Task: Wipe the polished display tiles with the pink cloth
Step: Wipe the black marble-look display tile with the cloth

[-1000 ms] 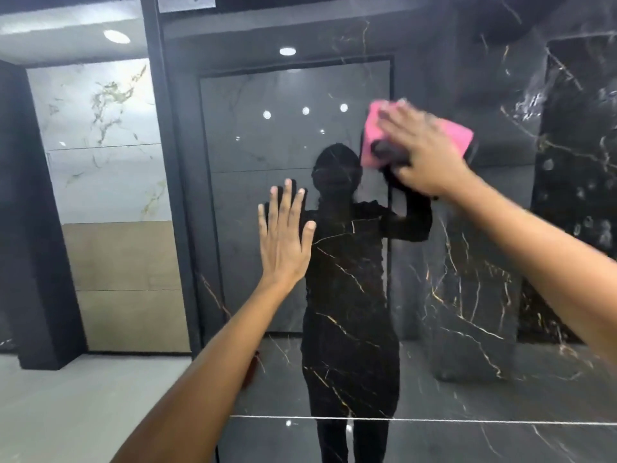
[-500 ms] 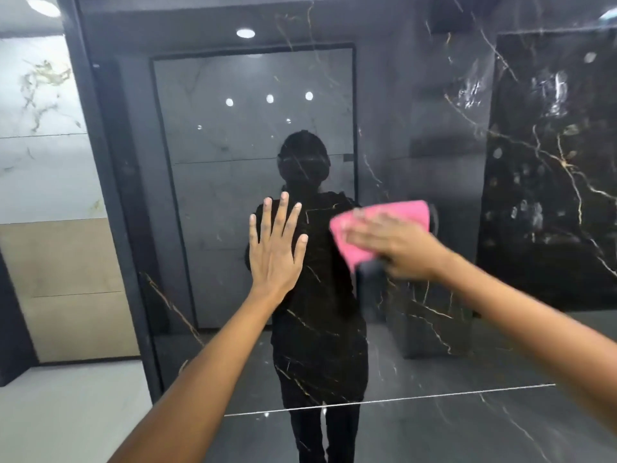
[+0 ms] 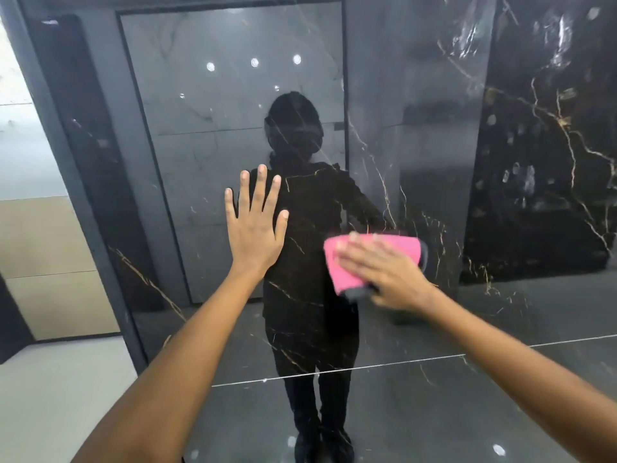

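- Pink cloth [image 3: 347,262]: pressed flat against black tile [image 3: 434,162] by right hand [image 3: 390,275], fingers extended.
- Left hand [image 3: 255,228]: open-palmed on tile, holding nothing, left of cloth.

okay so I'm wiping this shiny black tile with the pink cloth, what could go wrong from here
1. Your left hand lies flat and bare on the black polished tile, so it will likely leave a palm print there to wipe again.
2. Your right hand presses the pink cloth with flat fingers instead of gripping it; the cloth could slide out and drop.
3. The pale smudges further right may get missed.
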Available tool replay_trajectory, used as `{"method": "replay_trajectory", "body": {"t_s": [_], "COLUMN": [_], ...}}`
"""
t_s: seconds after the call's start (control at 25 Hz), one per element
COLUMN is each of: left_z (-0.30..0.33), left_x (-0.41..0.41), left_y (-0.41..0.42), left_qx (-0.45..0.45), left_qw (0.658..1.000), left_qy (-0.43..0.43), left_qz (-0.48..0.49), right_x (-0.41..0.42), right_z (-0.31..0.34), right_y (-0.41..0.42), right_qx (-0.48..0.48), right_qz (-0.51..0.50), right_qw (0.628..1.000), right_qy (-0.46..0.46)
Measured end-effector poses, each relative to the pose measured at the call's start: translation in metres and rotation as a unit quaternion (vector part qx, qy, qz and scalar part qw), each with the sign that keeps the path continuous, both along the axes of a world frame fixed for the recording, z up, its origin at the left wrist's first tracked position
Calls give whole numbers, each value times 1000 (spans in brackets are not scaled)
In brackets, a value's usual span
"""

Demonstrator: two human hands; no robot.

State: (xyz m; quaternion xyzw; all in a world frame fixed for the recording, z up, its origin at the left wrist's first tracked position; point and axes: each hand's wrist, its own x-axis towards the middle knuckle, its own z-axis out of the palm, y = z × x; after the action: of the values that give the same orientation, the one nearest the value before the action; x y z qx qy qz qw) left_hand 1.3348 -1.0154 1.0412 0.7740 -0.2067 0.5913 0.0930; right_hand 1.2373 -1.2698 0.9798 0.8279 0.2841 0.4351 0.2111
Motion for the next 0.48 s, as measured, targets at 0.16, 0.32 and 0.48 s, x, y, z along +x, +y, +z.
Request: {"method": "replay_trajectory", "body": {"t_s": [0.16,0.32,0.48], "left_z": [2,-4,-59], "left_x": [-3,-20,-44], "left_y": [2,13,31], "left_qx": [-8,-37,-106], "left_qw": [1000,987,984], "left_qy": [9,37,79], "left_qz": [-29,-151,-115], "right_x": [22,23,11], "right_z": [75,-70,-83], "right_y": [27,66,56], "right_qx": [354,-30,-143], "right_qz": [40,80,97], "right_qw": [928,992,969], "right_qy": [-104,92,174]}}
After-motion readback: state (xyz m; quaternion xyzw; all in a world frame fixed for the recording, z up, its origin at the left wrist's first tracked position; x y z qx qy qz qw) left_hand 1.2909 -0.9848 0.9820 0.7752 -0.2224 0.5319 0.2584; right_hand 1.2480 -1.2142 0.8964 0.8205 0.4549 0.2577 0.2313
